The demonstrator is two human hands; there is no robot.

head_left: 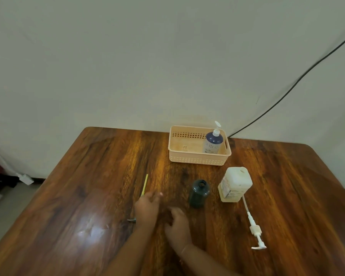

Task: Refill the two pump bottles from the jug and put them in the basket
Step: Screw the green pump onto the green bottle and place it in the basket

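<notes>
A blue pump bottle (212, 143) with a white pump stands upright in the right end of the beige basket (197, 160) at the table's far edge. Nearer, a dark bottle (199, 193) stands without its pump, mouth uncovered. To its right is the white jug (234, 184), also uncapped. A dark pump head (131, 220) with a yellow tube (144, 184) lies on the table, its middle covered by my left hand (147, 206); whether the fingers grip it is hidden. My right hand (177, 226) hovers just right of it, fingers loosely curled, holding nothing.
A white pump with a long tube (254, 229) lies flat on the wooden table (287, 196) in front of the jug. A black cable (287, 90) runs down the wall behind the basket. The table's left edge drops to the floor.
</notes>
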